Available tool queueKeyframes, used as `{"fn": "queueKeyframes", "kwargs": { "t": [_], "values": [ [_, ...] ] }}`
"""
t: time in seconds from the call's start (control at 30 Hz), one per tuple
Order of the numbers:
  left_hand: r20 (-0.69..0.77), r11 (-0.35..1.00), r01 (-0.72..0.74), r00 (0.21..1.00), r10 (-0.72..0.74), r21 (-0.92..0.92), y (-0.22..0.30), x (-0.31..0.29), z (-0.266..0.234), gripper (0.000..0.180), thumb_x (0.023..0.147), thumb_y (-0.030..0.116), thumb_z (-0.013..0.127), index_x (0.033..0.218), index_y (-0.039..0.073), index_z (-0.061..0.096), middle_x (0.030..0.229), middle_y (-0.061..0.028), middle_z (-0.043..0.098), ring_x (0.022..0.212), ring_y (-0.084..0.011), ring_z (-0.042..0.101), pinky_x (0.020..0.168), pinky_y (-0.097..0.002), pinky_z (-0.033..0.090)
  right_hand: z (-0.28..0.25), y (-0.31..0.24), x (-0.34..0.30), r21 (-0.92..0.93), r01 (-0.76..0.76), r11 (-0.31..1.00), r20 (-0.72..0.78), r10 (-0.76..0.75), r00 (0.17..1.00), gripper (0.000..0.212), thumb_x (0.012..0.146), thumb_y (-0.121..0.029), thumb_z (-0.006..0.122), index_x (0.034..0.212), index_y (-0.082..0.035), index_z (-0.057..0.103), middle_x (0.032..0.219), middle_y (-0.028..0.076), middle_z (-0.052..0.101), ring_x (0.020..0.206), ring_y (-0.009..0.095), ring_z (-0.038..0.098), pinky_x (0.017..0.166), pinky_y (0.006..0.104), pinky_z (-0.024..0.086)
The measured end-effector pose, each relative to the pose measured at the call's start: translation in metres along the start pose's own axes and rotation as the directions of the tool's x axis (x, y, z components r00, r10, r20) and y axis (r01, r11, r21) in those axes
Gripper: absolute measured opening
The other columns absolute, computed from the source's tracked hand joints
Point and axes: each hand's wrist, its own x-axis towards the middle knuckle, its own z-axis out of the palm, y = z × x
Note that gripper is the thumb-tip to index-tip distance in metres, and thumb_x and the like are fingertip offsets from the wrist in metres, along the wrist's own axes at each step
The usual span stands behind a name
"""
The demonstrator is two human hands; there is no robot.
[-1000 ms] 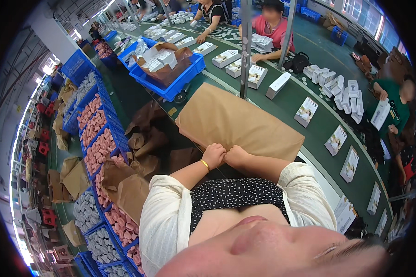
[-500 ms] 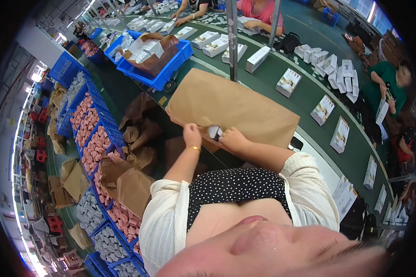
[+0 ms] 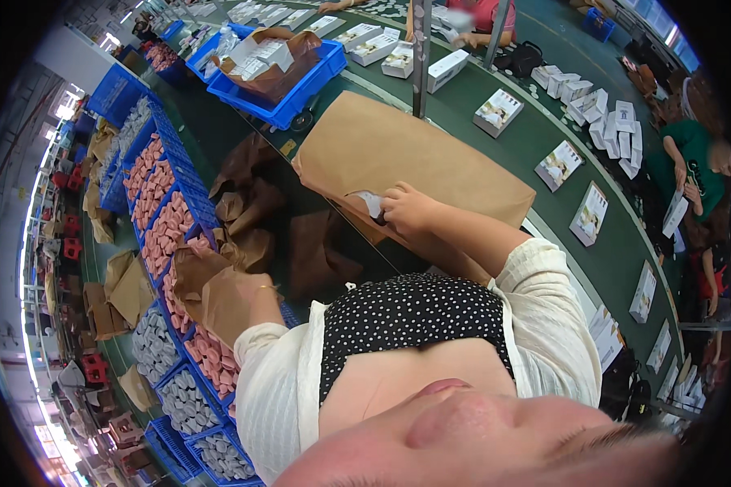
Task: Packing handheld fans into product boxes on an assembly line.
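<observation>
From the head view I see my right hand (image 3: 406, 209) resting on the near-left corner of the large flat brown kraft-paper sheet (image 3: 406, 154) that lies on the green counter (image 3: 495, 130). Its fingers are curled down and pressed onto a small white crumpled piece (image 3: 371, 203) at the sheet's edge; I cannot tell whether they pinch it or only hold it down. The sheet's long axis runs from that corner away and to my right, so nearly all of it lies beyond the right hand's fingertips, toward the upright grey metal post (image 3: 421, 49).

My left hand (image 3: 193, 264) is well apart from it, stretched down to my left over the row of blue plastic crates filled with pinkish-orange small parts (image 3: 166, 231). It is closed around a loose piece of brown wrapping paper (image 3: 223, 296) that drapes over the wrist and hides most of the fingers. So the right hand is the one on the big sheet, and the left sits lower, with the dark gap beside the counter and a heap of crumpled brown paper scraps (image 3: 252, 203) between the two.

Further off, a blue plastic bin with white boxes and brown paper (image 3: 280, 69) stands at the counter's far-left end, and small white printed cartons (image 3: 559, 165) are strung along the counter to my right, where other people's hands are at work.
</observation>
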Motion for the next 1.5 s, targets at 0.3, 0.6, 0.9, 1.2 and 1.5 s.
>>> {"fn": "queueKeyframes", "kwargs": {
  "t": [0.3,0.6,0.9,1.2,1.5],
  "values": [
    [-0.313,-0.385,-0.911,-0.326,0.892,-0.149,0.129,-0.128,0.035,0.028,0.073,0.008,0.050,0.101,0.000,0.053,0.111,-0.0149,0.050,0.105,-0.0309,0.046,0.093,-0.0409,0.035,0.011,-0.005,0.017,-0.099,0.106,0.989,-0.095,-0.115,0.989,0.021,0.072,-0.027,0.052,0.072,-0.009,0.062,0.081,0.003,0.055,0.086,0.019,0.049,0.083,0.0356,0.035],
    [-0.230,-0.297,-0.946,-0.263,0.937,-0.129,0.154,-0.142,0.036,0.046,0.075,0.019,0.052,0.117,0.000,0.045,0.122,-0.0153,0.044,0.110,-0.0313,0.042,0.097,-0.0421,0.030,0.003,-0.008,0.019,-0.150,-0.034,0.988,0.049,0.042,0.998,0.026,0.073,-0.033,0.053,0.070,-0.010,0.064,0.083,0.004,0.058,0.084,0.018,0.049,0.078,0.0320,0.034],
    [-0.200,-0.254,-0.955,-0.222,0.954,-0.155,0.153,-0.162,0.038,0.042,0.075,0.022,0.057,0.113,0.006,0.051,0.117,-0.0163,0.045,0.112,-0.0335,0.041,0.097,-0.0429,0.032,0.007,0.008,0.008,-0.070,0.004,0.998,0.374,0.022,0.927,0.021,0.071,-0.031,0.054,0.068,-0.013,0.065,0.074,0.007,0.064,0.077,0.022,0.060,0.071,0.0367,0.043],
    [-0.193,-0.198,-0.965,-0.164,0.967,-0.169,0.157,-0.168,0.036,0.043,0.076,0.022,0.057,0.115,0.006,0.050,0.118,-0.0189,0.043,0.112,-0.0350,0.041,0.098,-0.0457,0.031,-0.065,-0.018,-0.037,0.086,-0.294,0.952,0.263,0.263,0.928,0.024,0.075,-0.031,0.054,0.079,-0.010,0.065,0.083,0.009,0.064,0.076,0.025,0.063,0.070,0.0384,0.048],
    [0.049,-0.358,-0.917,-0.372,0.927,-0.177,0.219,-0.203,0.026,0.044,0.079,0.023,0.046,0.122,0.010,0.047,0.098,-0.0176,0.056,0.094,-0.0321,0.053,0.082,-0.0439,0.040,0.002,0.015,-0.087,-0.007,-0.302,0.953,-0.038,0.302,0.953,0.016,0.072,-0.029,0.057,0.071,-0.014,0.060,0.076,0.004,0.059,0.081,0.019,0.056,0.070,0.0334,0.043]
  ]
}}
